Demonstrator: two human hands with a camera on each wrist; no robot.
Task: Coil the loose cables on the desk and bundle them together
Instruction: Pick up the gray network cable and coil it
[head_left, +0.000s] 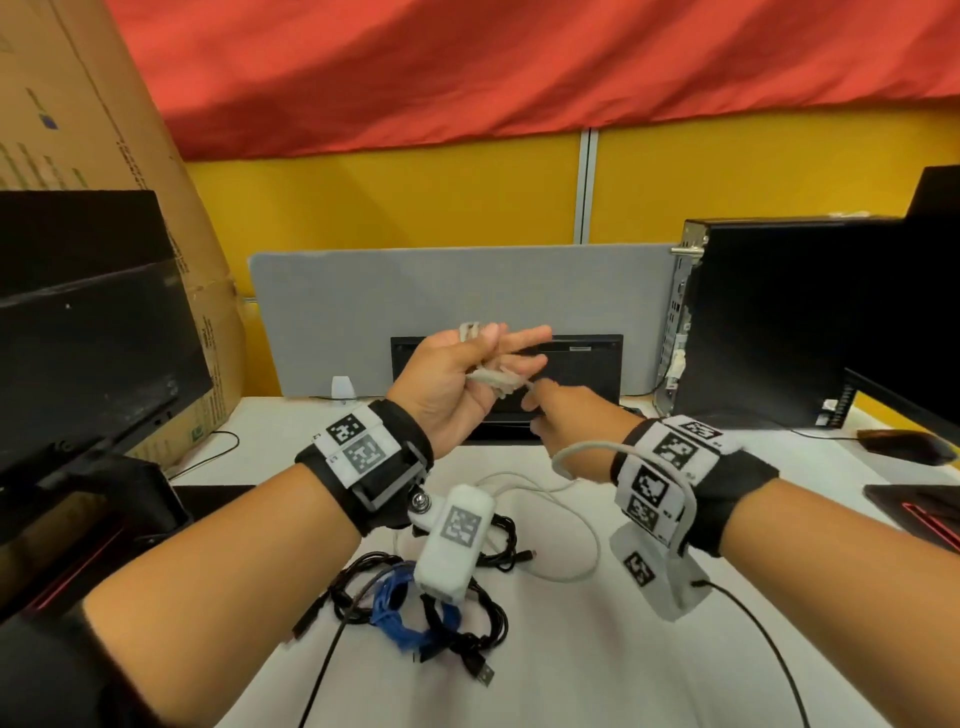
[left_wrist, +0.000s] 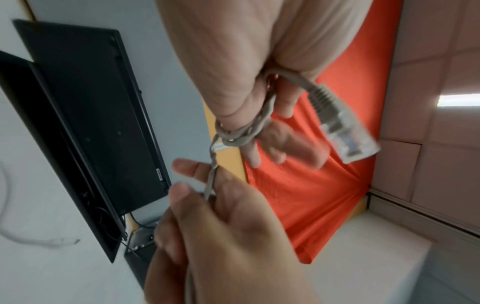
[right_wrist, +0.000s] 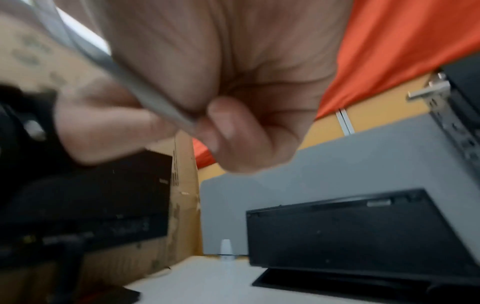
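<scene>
A grey network cable (head_left: 493, 382) is wound in small loops round the fingers of my raised left hand (head_left: 498, 358), whose thumb pins it. In the left wrist view the loops (left_wrist: 239, 133) circle the thumb and the clear plug (left_wrist: 345, 131) sticks out to the right. My right hand (head_left: 540, 400) pinches the same cable just below the left hand, with its fingers (right_wrist: 228, 131) curled on the cable (right_wrist: 155, 102). The cable's slack (head_left: 576, 540) loops over my right wrist and down onto the white desk (head_left: 597, 649). Coiled black and blue cables (head_left: 415, 608) lie on the desk under my left wrist.
A black keyboard (head_left: 566, 374) leans against the grey divider (head_left: 415, 291) behind my hands. A black PC tower (head_left: 769, 322) and a mouse (head_left: 909, 447) are on the right. On the left are a monitor (head_left: 93, 332) and a cardboard box (head_left: 78, 104).
</scene>
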